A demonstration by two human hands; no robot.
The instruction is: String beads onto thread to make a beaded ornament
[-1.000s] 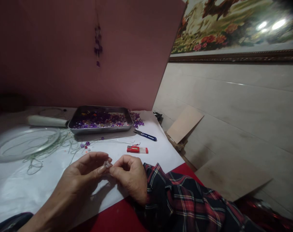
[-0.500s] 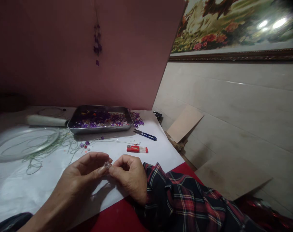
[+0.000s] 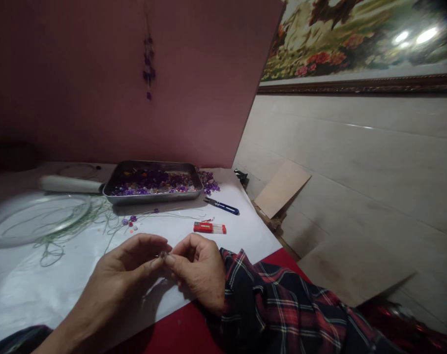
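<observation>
Our left hand (image 3: 122, 275) and right hand (image 3: 197, 270), fingertips nearly closed, pinch a small clear bead (image 3: 163, 255) between them, above the white sheet (image 3: 245, 228). Beyond: metal tray (image 3: 153, 198) of purple beads; blue snips (image 3: 222, 206) near its right end; red case (image 3: 209, 227) nearer us.

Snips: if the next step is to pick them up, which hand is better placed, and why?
Right, probably. The right hand is nearer the snips, which lie beyond the red case on that side; the left hand is farther away. Both hands are at the bead, though.
</observation>
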